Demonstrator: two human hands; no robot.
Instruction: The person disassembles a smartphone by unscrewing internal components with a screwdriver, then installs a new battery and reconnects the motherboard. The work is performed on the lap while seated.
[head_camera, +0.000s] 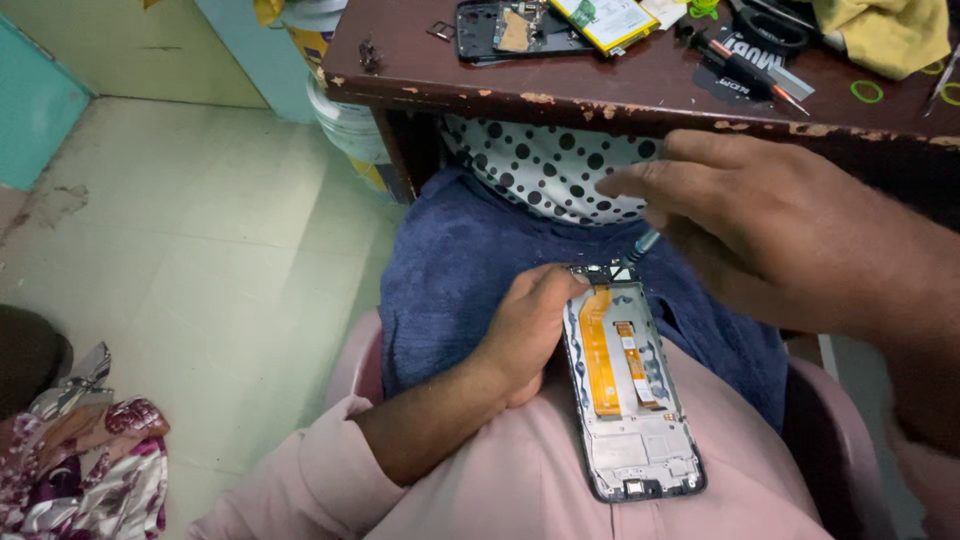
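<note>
Just 2 hands (640, 270), 1 opened phone (630, 400)

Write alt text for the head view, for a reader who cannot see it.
A person's left hand steadies an opened phone frame with orange ribbon cables on their lap, while the right hand puts a small screwdriver to its top edge. A blue towel lies under the phone; a worn dark table with phone parts stands ahead.
</note>
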